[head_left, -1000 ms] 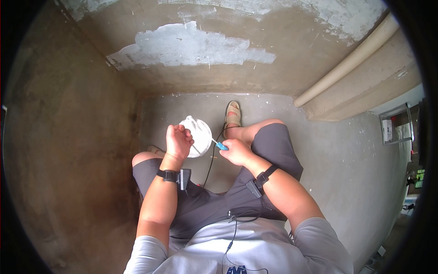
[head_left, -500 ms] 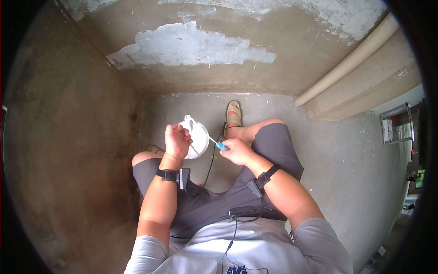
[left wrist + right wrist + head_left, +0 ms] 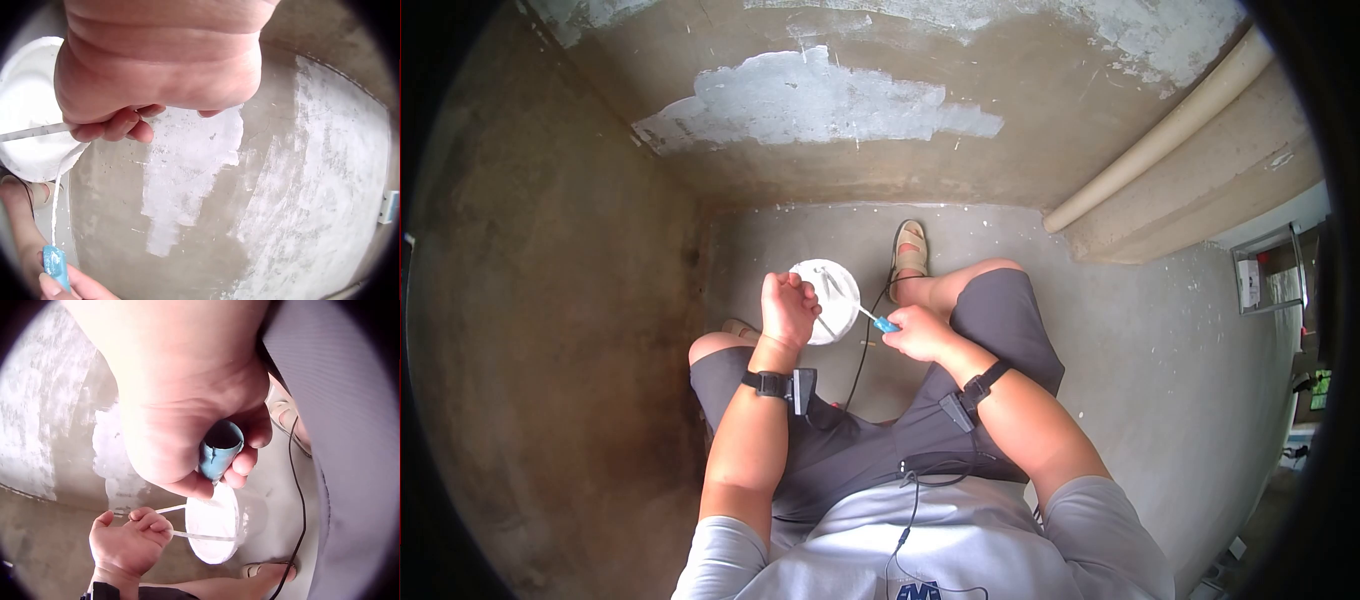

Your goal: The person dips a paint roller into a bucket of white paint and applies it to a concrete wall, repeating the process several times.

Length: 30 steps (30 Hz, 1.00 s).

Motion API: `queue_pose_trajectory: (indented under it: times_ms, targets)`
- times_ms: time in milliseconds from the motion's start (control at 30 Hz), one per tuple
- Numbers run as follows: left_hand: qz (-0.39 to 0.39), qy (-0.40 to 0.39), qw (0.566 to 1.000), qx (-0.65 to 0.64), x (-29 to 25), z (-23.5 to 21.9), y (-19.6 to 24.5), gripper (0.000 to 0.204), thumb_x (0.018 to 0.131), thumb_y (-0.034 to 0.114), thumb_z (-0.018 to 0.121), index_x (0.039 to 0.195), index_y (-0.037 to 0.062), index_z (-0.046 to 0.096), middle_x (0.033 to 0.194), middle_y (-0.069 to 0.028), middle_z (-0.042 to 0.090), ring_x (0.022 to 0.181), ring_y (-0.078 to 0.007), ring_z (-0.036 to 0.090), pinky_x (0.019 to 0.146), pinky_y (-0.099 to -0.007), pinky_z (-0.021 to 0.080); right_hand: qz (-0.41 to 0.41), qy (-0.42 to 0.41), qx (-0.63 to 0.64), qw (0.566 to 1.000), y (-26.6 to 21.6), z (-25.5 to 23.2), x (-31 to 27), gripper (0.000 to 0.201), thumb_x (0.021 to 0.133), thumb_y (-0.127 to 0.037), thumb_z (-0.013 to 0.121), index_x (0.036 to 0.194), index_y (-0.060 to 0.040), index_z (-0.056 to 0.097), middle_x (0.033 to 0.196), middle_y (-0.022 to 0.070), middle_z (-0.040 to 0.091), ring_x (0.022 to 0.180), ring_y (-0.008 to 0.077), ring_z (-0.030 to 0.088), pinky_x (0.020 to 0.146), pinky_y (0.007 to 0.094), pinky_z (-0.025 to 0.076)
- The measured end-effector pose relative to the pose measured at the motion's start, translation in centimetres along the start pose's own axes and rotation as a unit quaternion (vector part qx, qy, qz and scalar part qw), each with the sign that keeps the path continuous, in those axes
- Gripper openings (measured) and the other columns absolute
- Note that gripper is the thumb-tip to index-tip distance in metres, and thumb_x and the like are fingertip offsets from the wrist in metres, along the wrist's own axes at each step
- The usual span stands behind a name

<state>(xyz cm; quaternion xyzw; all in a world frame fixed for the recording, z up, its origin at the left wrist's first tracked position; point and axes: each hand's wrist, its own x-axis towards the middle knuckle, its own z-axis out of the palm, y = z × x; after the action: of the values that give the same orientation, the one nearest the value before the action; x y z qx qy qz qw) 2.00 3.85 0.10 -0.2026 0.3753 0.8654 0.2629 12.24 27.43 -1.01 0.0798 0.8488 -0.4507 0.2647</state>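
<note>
Between my knees (image 3: 706, 347) | left fingers (image 3: 811, 296) grip handle (image 3: 34, 132) of white bucket (image 3: 856, 292), right fingers (image 3: 245, 461) blue-handled tool (image 3: 886, 325) | probably mixing; next calls for steadying it

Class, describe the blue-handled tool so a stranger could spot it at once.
Find the white bucket between the person's legs. Beside it, the right hand grips the tool. Its blue handle sets it apart from the white bucket.
</note>
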Motion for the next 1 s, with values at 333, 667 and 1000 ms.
queue_pose_trajectory:
  times_ms: [333,667,1000]
  targets:
    - [-0.003,-0.005,1.000,-0.001,0.11,-0.17,-0.20,0.024,0.089,0.038,0.044,0.079,0.0164,0.046,0.072,-0.0054,0.048,0.064,-0.0186,0.039,0.062,-0.0337,0.033,-0.003,0.023,-0.009,1.000,-0.17,0.22,0.16,0.023,0.084,-0.026,0.067,0.089,-0.0037,0.069,0.074,0.0168,0.067,0.073,0.0329,0.067,0.068,0.0435,0.050]
    - [-0.007,-0.006,1.000,0.003,0.08,-0.32,-0.15,0.024,0.088,0.038,0.044,0.079,0.0161,0.046,0.073,-0.0054,0.048,0.065,-0.0188,0.040,0.063,-0.0338,0.034,-0.009,0.012,0.187,0.982,-0.15,0.45,0.30,0.016,0.091,-0.018,0.066,0.085,-0.0029,0.063,0.063,0.0017,0.060,0.047,0.0098,0.053,0.044,0.0299,0.040]
    - [-0.001,0.006,1.000,-0.002,0.02,-0.17,0.15,0.023,0.087,0.037,0.044,0.078,0.0163,0.046,0.073,-0.0051,0.048,0.065,-0.0184,0.040,0.063,-0.0337,0.034,-0.019,0.040,0.015,0.999,-0.44,-0.02,-0.16,0.021,0.084,-0.023,0.067,0.090,-0.0024,0.069,0.072,0.0149,0.067,0.068,0.0283,0.066,0.065,0.0404,0.050]
